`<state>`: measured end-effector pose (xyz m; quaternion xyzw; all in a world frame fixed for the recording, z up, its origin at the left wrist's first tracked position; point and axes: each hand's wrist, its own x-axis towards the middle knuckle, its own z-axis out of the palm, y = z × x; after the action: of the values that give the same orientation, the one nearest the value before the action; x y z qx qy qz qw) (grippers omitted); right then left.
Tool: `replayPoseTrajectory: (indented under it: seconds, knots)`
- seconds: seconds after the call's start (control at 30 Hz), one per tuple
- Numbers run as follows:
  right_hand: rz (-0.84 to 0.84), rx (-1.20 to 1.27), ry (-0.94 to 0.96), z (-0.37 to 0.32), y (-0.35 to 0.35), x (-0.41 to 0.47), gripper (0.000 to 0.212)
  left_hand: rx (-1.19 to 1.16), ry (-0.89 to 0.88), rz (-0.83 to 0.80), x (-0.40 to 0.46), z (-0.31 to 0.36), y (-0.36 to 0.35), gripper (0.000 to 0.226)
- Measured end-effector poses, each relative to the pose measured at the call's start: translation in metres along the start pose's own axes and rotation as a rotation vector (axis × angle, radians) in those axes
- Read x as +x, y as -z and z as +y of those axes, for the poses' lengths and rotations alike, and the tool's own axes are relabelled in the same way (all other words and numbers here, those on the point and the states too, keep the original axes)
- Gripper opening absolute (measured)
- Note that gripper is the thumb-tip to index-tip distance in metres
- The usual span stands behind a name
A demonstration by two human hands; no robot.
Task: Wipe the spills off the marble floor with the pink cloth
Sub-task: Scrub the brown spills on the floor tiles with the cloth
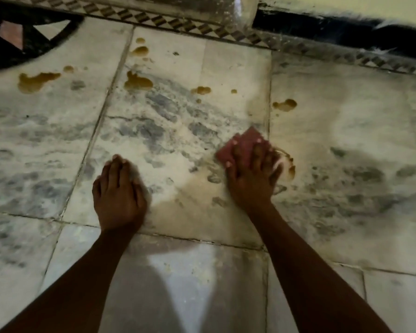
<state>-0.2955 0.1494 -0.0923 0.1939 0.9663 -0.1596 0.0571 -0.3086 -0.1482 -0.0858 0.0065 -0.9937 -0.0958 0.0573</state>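
Marble floor [202,272], grey-veined, nothing to wipe nearest the body. Left hand [119,195] flat on it, fingers straight, holding nothing: just a brace. Right hand [252,174] presses the pink cloth [240,143] down with spread fingers; that grip is a flat press, not a pinch. Brown smear [289,164] sits just right of the grip, half wiped. Advice: keep the palm loaded, drag the cloth right across the smear, fold to a clean face. Beyond the grip: small puddle [285,105], then blobs [138,81] up-left, biggest pool [35,81] far left. Work outward.
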Motion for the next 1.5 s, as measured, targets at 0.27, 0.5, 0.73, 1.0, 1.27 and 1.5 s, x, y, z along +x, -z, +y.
replayPoseTrajectory:
  seconds: [0.27,0.5,0.73,1.0,1.27,1.5]
  knots:
    - [0.014,-0.021,-0.213,0.074,0.024,-0.027,0.080,0.027,0.042,0.021,-0.002,0.036,0.003,0.067]
    - [-0.002,-0.077,0.070,0.046,0.015,-0.027,0.068,-0.076,-0.061,0.034,-0.004,0.078,-0.021,0.065]
    - [0.106,0.110,-0.505,0.091,0.044,0.031,0.086,-0.080,-0.041,0.042,-0.002,0.078,-0.027,0.064]
    - [-0.057,-0.015,0.088,0.035,0.021,-0.033,0.069,-0.106,-0.009,0.038,-0.001,0.081,-0.016,0.063]
    - [0.189,0.138,-0.520,0.050,0.030,0.066,0.086,-0.087,-0.008,0.058,-0.002,0.078,-0.025,0.063]
    - [0.002,-0.131,0.099,0.077,0.019,-0.065,0.067,-0.091,-0.023,0.047,0.001,0.077,-0.020,0.063]
